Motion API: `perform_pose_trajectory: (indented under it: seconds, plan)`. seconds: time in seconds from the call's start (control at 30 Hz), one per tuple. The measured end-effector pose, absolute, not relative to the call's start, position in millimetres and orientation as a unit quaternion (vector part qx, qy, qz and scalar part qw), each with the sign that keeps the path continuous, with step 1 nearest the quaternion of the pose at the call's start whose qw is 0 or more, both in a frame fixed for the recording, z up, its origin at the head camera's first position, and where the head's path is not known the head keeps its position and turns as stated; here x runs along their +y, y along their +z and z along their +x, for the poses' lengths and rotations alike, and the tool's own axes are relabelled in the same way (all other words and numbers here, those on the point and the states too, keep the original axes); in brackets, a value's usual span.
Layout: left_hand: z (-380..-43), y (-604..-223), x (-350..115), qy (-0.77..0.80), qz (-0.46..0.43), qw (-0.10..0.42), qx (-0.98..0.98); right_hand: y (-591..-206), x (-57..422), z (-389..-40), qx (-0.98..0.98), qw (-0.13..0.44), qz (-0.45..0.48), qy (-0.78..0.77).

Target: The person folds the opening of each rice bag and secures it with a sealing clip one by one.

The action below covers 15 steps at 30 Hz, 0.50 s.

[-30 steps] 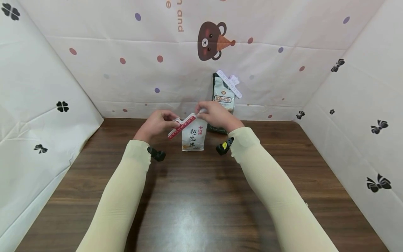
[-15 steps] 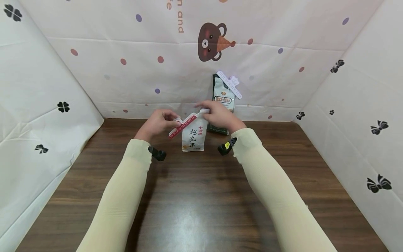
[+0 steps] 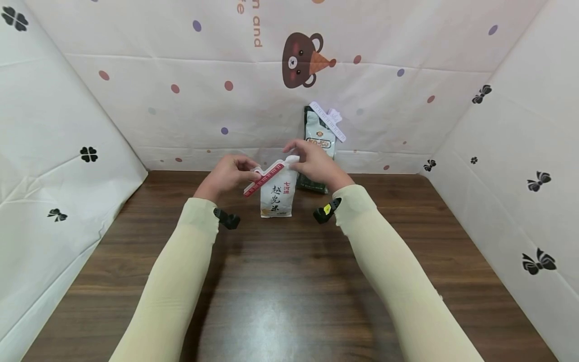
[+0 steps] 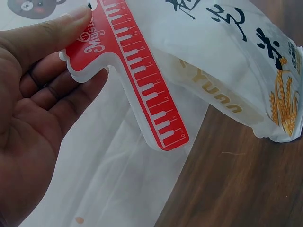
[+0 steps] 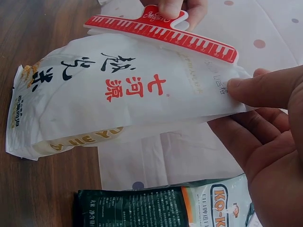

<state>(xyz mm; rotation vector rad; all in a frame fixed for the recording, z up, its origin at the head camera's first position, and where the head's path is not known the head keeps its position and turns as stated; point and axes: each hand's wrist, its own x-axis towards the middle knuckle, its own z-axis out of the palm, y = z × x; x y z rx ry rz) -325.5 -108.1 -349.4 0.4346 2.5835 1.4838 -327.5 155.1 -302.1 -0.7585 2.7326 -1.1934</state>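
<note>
A white rice bag with black and red lettering stands upright on the table, its upper end leaning to the right. My left hand pinches the handle of a red-and-white bag clip patterned with piano keys; the thumb is on its red face in the left wrist view. Slanting, the clip's long bar overlaps the bag's upper left edge. At the bag's top is my right hand. In the right wrist view, its thumb lies on the bag's front, with the other fingers curled behind and below.
A green-and-white KO-KO bag leans against the back wall, right behind my right hand. Across its top slants a pale purple bag clip. White printed sheets bound the dark wooden table behind and at both sides.
My right index finger has lifted a little away from the bag's top corner, exposing more of its white end. The left hand and red clip stay almost where they were.
</note>
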Motion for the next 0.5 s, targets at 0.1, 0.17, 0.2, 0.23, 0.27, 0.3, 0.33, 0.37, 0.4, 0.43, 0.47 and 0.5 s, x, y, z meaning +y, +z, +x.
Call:
perform_pose_trajectory:
  seconds: [0.1,0.17,0.2,0.23,0.27,0.3,0.33,0.37,0.4,0.43,0.47,0.5]
  plan:
    - [-324.8,-348.1,-107.5,0.493,0.142,0.068,0.856,-302.7,155.7,-327.1,0.889,0.029,-0.243,-0.387]
    - [-324.5,-347.3,-107.1,0.489,0.139,0.071,0.858,-302.8,155.8,-326.7,0.89,0.028,-0.241,-0.386]
    - [-324.5,-346.8,-106.9,0.49,0.138,0.072,0.858,-302.7,156.0,-326.4,0.89,0.028,-0.24,-0.386]
    - [-324.5,-346.1,-106.6,0.491,0.137,0.074,0.857,-302.7,156.0,-326.3,0.89,0.027,-0.241,-0.386]
    - [-324.5,-345.5,-106.2,0.492,0.137,0.075,0.856,-302.5,156.1,-326.1,0.89,0.027,-0.241,-0.386]
    - [-324.4,-344.8,-105.7,0.494,0.137,0.077,0.855,-302.6,156.0,-326.1,0.889,0.027,-0.243,-0.387]
    - [-324.3,-344.0,-105.2,0.495,0.136,0.078,0.854,-302.5,155.9,-326.0,0.888,0.026,-0.244,-0.388]
    - [-324.4,-343.3,-104.9,0.497,0.137,0.078,0.853,-302.6,155.8,-326.1,0.887,0.026,-0.246,-0.389]
    - [-324.2,-342.5,-104.5,0.498,0.137,0.078,0.852,-302.5,155.7,-326.1,0.887,0.027,-0.247,-0.39]
    - [-324.1,-342.0,-104.3,0.498,0.137,0.078,0.852,-302.5,155.6,-326.2,0.886,0.026,-0.249,-0.391]
    - [-324.0,-341.5,-104.1,0.497,0.137,0.078,0.853,-302.5,155.5,-326.1,0.885,0.028,-0.25,-0.393]
    - [-324.1,-341.1,-103.9,0.498,0.138,0.079,0.853,-302.3,155.5,-325.9,0.884,0.029,-0.25,-0.393]
